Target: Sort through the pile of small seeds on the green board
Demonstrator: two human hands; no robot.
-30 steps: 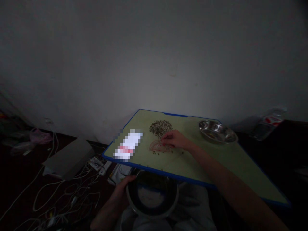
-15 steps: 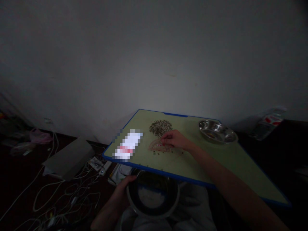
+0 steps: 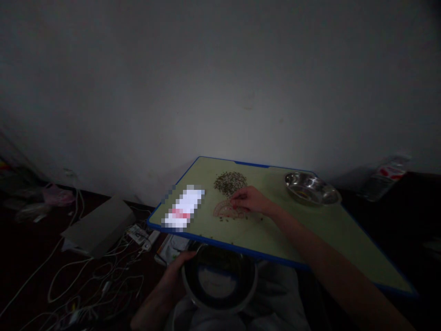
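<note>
My right hand [image 3: 251,200] rests on the green, blue-edged tabletop [image 3: 310,230], fingers curled onto a clear semicircular protractor-like piece [image 3: 224,210] with small grains scattered around it. A heap of dark grains [image 3: 230,182] lies just beyond the hand. My left hand [image 3: 176,271] grips the rim of a dark round bowl [image 3: 219,284] held below the table's near edge, over my lap. The scene is very dim.
A steel bowl [image 3: 310,188] stands at the table's far right. A bright blurred phone-like rectangle [image 3: 183,207] lies at the left of the table. On the floor to the left are a grey box [image 3: 98,226] and tangled white cables [image 3: 93,280]. A plastic bottle [image 3: 384,177] lies at the right, by the wall.
</note>
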